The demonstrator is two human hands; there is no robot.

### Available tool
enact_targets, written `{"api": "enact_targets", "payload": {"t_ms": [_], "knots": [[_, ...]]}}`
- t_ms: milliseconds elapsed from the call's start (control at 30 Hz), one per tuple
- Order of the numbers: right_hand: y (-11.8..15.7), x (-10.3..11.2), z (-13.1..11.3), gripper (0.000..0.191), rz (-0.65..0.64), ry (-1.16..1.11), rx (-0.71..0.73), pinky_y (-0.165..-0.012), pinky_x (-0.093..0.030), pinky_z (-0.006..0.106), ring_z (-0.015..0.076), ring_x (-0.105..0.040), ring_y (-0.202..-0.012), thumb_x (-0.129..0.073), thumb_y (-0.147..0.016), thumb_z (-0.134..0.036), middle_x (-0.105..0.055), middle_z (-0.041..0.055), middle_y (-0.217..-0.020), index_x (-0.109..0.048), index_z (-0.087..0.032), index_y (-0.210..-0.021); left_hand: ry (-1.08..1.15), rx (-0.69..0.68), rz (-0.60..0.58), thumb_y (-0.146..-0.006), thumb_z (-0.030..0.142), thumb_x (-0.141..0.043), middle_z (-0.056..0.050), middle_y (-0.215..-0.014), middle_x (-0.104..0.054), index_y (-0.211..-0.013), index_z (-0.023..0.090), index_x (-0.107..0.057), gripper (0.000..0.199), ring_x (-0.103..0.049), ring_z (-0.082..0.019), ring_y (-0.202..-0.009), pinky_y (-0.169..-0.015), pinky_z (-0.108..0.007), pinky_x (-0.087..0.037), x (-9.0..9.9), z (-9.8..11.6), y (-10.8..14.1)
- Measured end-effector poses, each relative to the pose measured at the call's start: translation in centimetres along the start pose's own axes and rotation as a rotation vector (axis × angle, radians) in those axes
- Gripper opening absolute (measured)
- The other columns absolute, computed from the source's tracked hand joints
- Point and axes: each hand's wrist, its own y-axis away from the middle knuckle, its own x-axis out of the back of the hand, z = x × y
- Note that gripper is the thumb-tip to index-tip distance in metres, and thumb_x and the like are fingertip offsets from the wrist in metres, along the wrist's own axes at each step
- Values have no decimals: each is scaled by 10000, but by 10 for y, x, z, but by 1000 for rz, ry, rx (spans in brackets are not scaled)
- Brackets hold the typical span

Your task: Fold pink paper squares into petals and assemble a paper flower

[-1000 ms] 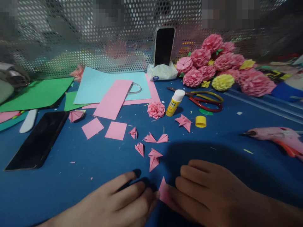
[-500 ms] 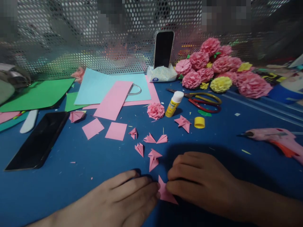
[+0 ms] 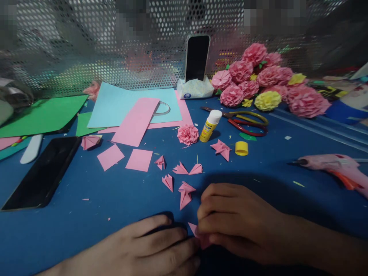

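Observation:
Between my hands, low in the head view, is a small piece of pink paper [image 3: 204, 241] with a pointed corner showing. My right hand [image 3: 234, 220] closes its fingers over that paper and covers much of it. From the left, my left hand [image 3: 161, 249] meets the paper at its fingertips, its fingers curled together; the thumb is hidden. Just beyond lie a folded pink paper piece [image 3: 186, 194] and a smaller one [image 3: 168, 182]. A pair of folded petals [image 3: 188, 168] and another little fold [image 3: 160, 162] sit a bit farther off.
Two pink paper squares [image 3: 139, 160] lie left of centre, near a black phone [image 3: 40, 172]. Behind are a glue stick [image 3: 211, 125], its yellow cap [image 3: 241, 148], scissors [image 3: 248, 120] and a pile of paper flowers [image 3: 258, 76]. At right rests a pink glue gun [image 3: 330, 166].
My right hand has moved slightly left and covers more of the pink paper. My left hand has shifted a little down and right. The whole view has moved slightly.

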Motion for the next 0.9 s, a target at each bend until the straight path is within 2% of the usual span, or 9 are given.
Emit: {"api": "enact_targets", "payload": {"t_ms": [100, 200, 300, 400, 467, 533, 700, 800, 900], "knots": [[-2, 2, 1, 99, -39, -29, 36, -886, -401, 297, 160, -535, -904, -545, -996, -201, -665, 31, -961, -630, -154, -1019, -11, -11, 7, -1082, 229, -347, 101, -1389, -580, -1282, 277, -623, 344, -523, -109, -1245, -1230, -300, -201, 0, 0, 1], [-1, 0, 2, 160, -48, -7, 71, -938, -374, 279, 143, -549, -935, -549, -988, -151, -668, 15, -968, -608, -154, -1136, 4, -24, 21, -1078, 177, -332, 87, -1289, -652, -1279, 255, -627, 366, -550, -121, -1196, -1238, -317, -134, 1, -1, -1], [0, -4, 1, 150, -63, 9, 31, -946, -369, 260, 141, -544, -969, -550, -998, -183, -670, -2, -991, -587, -186, -1143, 34, 24, 81, -1075, 149, -316, 45, -1156, -713, -1231, 212, -653, 377, -593, -142, -1107, -1162, -303, -264, 3, -1, -6], [1, -7, 0, 91, -35, -15, -50, -936, -384, 268, 153, -538, -986, -563, -996, -228, -662, 7, -1051, -562, -188, -1078, 128, 167, 179, -1055, 153, -381, -6, -975, -725, -1106, 164, -686, 310, -615, -158, -892, -927, -300, -438, 5, 0, -12], [2, -9, 0, 132, 1, -21, -102, -900, -400, 284, 169, -535, -974, -601, -975, -277, -646, 26, -1060, -550, -183, -1051, 230, 266, 205, -1041, 172, -424, -32, -948, -698, -1103, 151, -669, 254, -587, -165, -826, -782, -300, -456, 5, 2, -16], [3, -10, 1, 153, 26, -9, -106, -856, -405, 295, 178, -527, -942, -618, -964, -317, -628, 34, -1030, -559, -185, -1012, 351, 343, 172, -1040, 220, -443, -51, -1001, -670, -1143, 166, -641, 230, -571, -174, -853, -730, -296, -443, 3, 4, -20], [3, -13, 6, 79, 14, -11, -44, -823, -373, 307, 168, -514, -889, -609, -967, -255, -631, 3, -911, -618, -195, -916, 627, 474, 48, -994, 242, -578, -9, -1042, -629, -1043, 251, -652, 89, -551, -171, -933, -792, -295, -392, 0, 9, -32], [1, -10, 9, 22, -55, -76, -93, -808, -363, 303, 160, -530, -890, -679, -911, -208, -644, -11, -922, -658, -214, -916, 636, 474, 13, -993, 222, -582, 4, -971, -629, -969, 235, -650, 73, -538, -163, -901, -775, -297, -353, 0, 10, -38], [0, -6, 10, 32, -116, -113, -115, -824, -360, 304, 156, -539, -916, -670, -919, -193, -643, -9, -959, -679, -223, -924, 603, 430, -23, -1016, 192, -534, 12, -944, -633, -993, 231, -637, 112, -544, -152, -880, -789, -305, -331, 0, 9, -40]]}}
